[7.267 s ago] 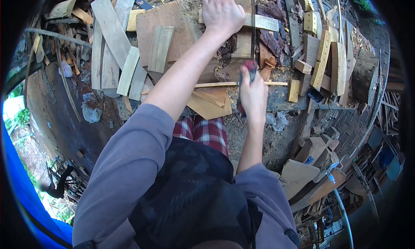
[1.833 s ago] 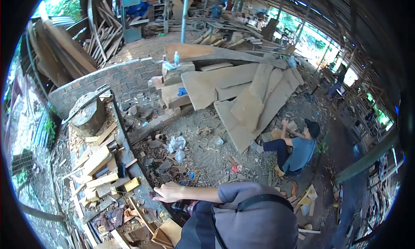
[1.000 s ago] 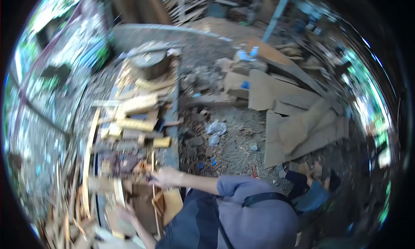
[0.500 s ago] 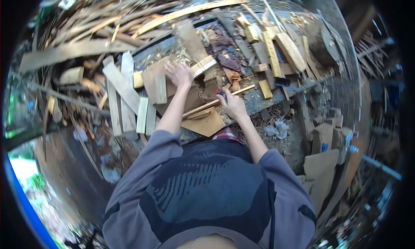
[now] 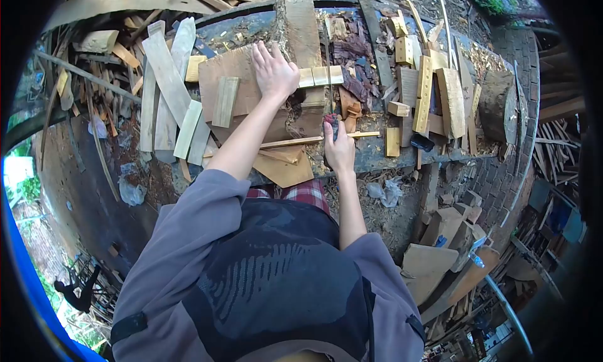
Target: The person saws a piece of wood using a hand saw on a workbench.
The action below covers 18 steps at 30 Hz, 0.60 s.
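My left hand point(image 5: 275, 73) lies flat with fingers stretched out over a wide brown board point(image 5: 220, 66), at the left end of a short pale wood strip point(image 5: 334, 75). The palm covers that end, so its contact there is hidden. My right hand point(image 5: 340, 149) is closed round the red-wrapped handle of a narrow saw point(image 5: 331, 119). The thin blade points away from me and crosses the pale strip. Beside the handle lies a small turned wooden piece point(image 5: 353, 114). A thin wooden stick point(image 5: 295, 142) runs below the strip, above an angular wood offcut point(image 5: 286, 169).
Pale planks point(image 5: 169, 85) lie to the left. On the right are a yellow block with holes point(image 5: 423, 95), a thick wooden block point(image 5: 451, 101), a dark object point(image 5: 422, 142) and a log point(image 5: 500, 104). Dark red bark chunks point(image 5: 355, 57) lie behind the saw.
The camera view has turned and shifted, so the bench appears rotated and higher in the picture. Both hands keep about the same places relative to the pale strip.
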Motion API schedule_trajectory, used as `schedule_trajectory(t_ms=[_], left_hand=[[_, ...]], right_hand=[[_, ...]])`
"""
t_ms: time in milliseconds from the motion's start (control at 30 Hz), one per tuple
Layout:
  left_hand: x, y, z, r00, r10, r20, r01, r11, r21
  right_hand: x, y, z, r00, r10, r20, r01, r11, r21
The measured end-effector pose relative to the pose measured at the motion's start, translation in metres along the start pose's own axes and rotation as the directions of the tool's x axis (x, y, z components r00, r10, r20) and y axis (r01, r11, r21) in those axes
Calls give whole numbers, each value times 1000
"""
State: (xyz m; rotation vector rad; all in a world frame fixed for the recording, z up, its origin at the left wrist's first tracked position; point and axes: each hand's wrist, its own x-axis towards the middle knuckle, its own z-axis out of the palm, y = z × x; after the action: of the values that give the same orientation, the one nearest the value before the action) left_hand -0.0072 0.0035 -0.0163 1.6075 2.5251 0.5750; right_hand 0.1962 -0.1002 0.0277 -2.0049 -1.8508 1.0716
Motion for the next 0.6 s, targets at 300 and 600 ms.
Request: schedule_trajectory(t_ms=[300,600], left_hand=[[4,1,-1,999,15,-41,-12,998,57],[1,-5,7,997,67,-46,-62,992,108]], right_hand=[[2,-25,9,993,79,86,-69,991,-110],[-30,-35,-13,972,170,160,-144,977,-158]])
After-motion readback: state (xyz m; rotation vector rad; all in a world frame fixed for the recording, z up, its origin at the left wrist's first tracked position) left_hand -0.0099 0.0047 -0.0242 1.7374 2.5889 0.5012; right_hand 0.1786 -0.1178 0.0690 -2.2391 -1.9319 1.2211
